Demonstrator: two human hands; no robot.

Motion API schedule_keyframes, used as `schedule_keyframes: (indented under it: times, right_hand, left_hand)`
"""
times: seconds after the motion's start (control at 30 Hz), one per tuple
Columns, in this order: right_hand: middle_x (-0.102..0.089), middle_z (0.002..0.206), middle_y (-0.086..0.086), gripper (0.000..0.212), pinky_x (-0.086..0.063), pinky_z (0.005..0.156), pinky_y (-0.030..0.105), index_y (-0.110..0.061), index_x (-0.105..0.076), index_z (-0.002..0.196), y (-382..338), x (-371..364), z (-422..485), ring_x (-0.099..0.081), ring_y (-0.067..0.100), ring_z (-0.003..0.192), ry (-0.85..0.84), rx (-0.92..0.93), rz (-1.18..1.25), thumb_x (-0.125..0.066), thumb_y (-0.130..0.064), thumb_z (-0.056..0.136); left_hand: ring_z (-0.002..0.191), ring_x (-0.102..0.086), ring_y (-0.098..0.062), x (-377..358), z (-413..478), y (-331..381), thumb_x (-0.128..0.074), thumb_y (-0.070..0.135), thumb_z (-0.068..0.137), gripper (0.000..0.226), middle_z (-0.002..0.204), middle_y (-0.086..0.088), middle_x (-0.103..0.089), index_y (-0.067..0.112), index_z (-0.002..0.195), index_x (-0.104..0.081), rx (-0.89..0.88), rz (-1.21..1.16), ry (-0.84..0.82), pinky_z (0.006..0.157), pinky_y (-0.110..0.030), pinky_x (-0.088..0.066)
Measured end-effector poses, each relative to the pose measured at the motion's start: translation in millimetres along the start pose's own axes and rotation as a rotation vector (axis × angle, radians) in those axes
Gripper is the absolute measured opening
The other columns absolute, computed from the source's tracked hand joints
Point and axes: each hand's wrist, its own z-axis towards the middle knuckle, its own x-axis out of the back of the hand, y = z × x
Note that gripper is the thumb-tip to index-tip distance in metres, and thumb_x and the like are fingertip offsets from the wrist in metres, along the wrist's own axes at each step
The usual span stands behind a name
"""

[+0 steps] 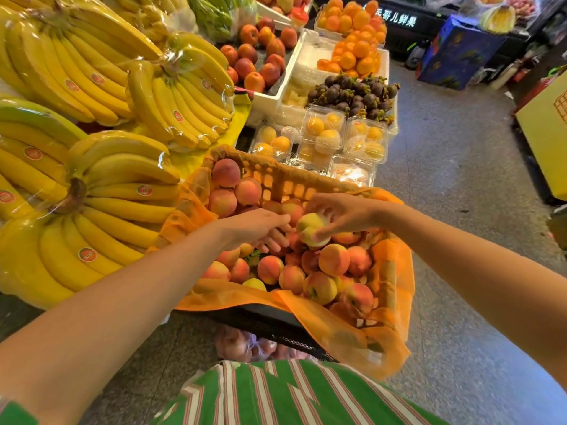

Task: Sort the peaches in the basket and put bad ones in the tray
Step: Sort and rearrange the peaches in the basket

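One pale peach (311, 231) was pinched by fingers of the right hand (340, 214); left hand (260, 228) fingers, nine o'clock, lay slack. Slip risked: basket (276, 174) fruit bruised.

I note a speckled grey floor (454, 179), a blue carton (457, 53) standing on it at the far end, and a lit sign (399, 19) on the dark cabinet (399, 38) behind

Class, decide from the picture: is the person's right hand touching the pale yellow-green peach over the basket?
Touching. The head view shows the right hand with fingers curled round the pale yellow-green peach, no gap between them.
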Motion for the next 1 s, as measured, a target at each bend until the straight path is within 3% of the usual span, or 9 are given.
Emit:
schedule_keyframes:
  times: [0.13,0.2,0.33,0.4,0.5,0.6,0.67,0.77,1.0]
  right_hand:
    - [-0.052,0.110,-0.016,0.059,-0.047,0.084,0.031,-0.042,-0.052,0.118,15,15,-36,-0.053,0.011,0.103,-0.068,-0.091,-0.285,-0.080,-0.052,0.067]
    - [-0.051,0.108,-0.015,0.063,-0.045,0.081,0.028,-0.037,-0.052,0.124,19,14,-51,-0.052,0.012,0.103,-0.121,-0.146,-0.324,-0.082,-0.046,0.069]
    - [-0.047,0.116,-0.007,0.069,-0.047,0.092,0.037,-0.025,-0.051,0.131,26,-13,-66,-0.049,0.018,0.110,-0.216,-0.156,-0.442,-0.081,-0.044,0.071]
    - [-0.048,0.115,-0.008,0.069,-0.049,0.089,0.036,-0.026,-0.050,0.129,31,-24,-70,-0.051,0.018,0.108,-0.170,-0.139,-0.429,-0.081,-0.046,0.070]
    - [-0.056,0.118,-0.001,0.063,-0.048,0.082,0.036,-0.023,-0.051,0.125,36,-25,-74,-0.054,0.020,0.104,-0.047,-0.106,-0.440,-0.081,-0.038,0.072]
    - [-0.055,0.118,0.001,0.060,-0.044,0.078,0.033,-0.024,-0.053,0.127,41,-23,-73,-0.052,0.022,0.105,-0.035,-0.066,-0.569,-0.079,-0.037,0.074]
    - [-0.054,0.124,0.000,0.066,-0.046,0.085,0.034,-0.029,-0.050,0.133,42,-21,-75,-0.051,0.022,0.110,-0.088,-0.099,-0.563,-0.078,-0.039,0.075]
    - [-0.055,0.127,-0.001,0.058,-0.046,0.088,0.031,-0.027,-0.052,0.133,34,-18,-73,-0.052,0.018,0.112,-0.056,-0.074,-0.528,-0.073,-0.041,0.081]
    - [-0.066,0.116,-0.003,0.028,-0.049,0.083,0.014,-0.017,-0.064,0.119,-18,-2,-28,-0.061,0.001,0.101,0.132,0.108,-0.013,-0.064,-0.027,0.093]
  left_hand:
    - [0.102,-0.058,-0.020,-19,7,4,-0.044,0.039,0.100,0.034,0.120,-0.003,-0.060,0.020,0.124,-0.057,-0.050,0.177,0.003,0.085,-0.034,-0.047]
    - [0.115,-0.052,-0.020,-35,13,8,-0.045,0.036,0.100,0.034,0.127,0.001,-0.053,0.024,0.131,-0.052,-0.067,0.226,-0.039,0.086,-0.032,-0.044]
    - [0.135,-0.034,-0.028,-61,29,4,-0.051,0.044,0.096,0.046,0.150,-0.004,-0.028,0.032,0.140,-0.044,-0.067,0.352,-0.091,0.106,-0.043,-0.038]
    - [0.138,-0.027,-0.035,-66,32,1,-0.052,0.049,0.094,0.048,0.152,-0.009,-0.017,0.039,0.140,-0.042,-0.047,0.418,-0.060,0.113,-0.050,-0.030]
    - [0.141,-0.021,-0.034,-67,31,1,-0.052,0.048,0.094,0.048,0.156,-0.008,-0.010,0.042,0.141,-0.040,-0.029,0.387,-0.059,0.114,-0.049,-0.028]
    - [0.136,-0.031,-0.027,-71,27,3,-0.051,0.041,0.096,0.049,0.154,-0.004,-0.018,0.035,0.143,-0.039,-0.039,0.330,-0.073,0.103,-0.037,-0.037]
    - [0.133,-0.037,-0.024,-74,23,4,-0.050,0.037,0.098,0.049,0.147,-0.001,-0.028,0.030,0.145,-0.038,-0.042,0.291,-0.079,0.098,-0.035,-0.039]
    - [0.124,-0.046,-0.020,-70,19,0,-0.050,0.035,0.098,0.041,0.140,0.000,-0.042,0.025,0.137,-0.049,-0.092,0.306,-0.025,0.096,-0.034,-0.043]
    - [0.089,-0.067,-0.016,-12,-13,-9,-0.056,0.023,0.091,0.018,0.096,-0.001,-0.070,0.022,0.101,-0.071,-0.281,0.290,0.355,0.086,-0.039,-0.055]
